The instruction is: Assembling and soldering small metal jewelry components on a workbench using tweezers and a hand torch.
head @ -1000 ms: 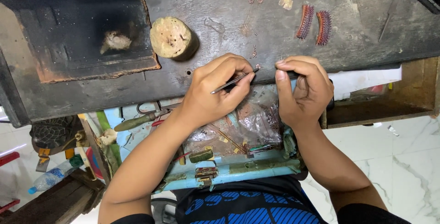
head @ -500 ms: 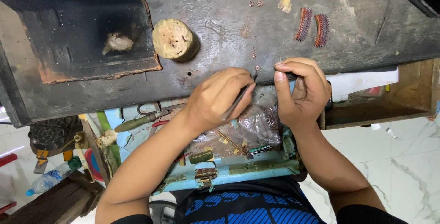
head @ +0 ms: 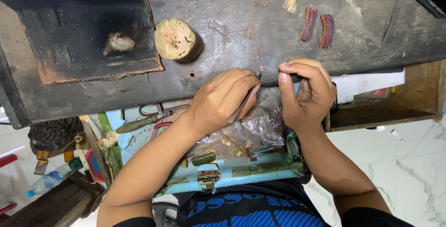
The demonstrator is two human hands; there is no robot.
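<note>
Dark, scarred wood makes up the workbench (head: 223, 32), with a scorched square block (head: 79, 27) at one end and a round cork-like stump (head: 175, 40) beside it. At the bench's near edge the left hand (head: 223, 99) is closed around thin metal tweezers (head: 245, 100), whose tips point up at a tiny ring-shaped piece (head: 261, 68) on the wood. The right hand (head: 309, 92) is curled shut just beside it, fingertips pressing a small dark tool (head: 292, 77) against the edge (too covered to tell what kind). Farther back lie two reddish bristly strips (head: 318, 25), side by side. Below the hands, a pale blue drawer (head: 232, 173) holds a crumpled plastic bag (head: 260, 127) and green-handled pliers (head: 139, 124).
</note>
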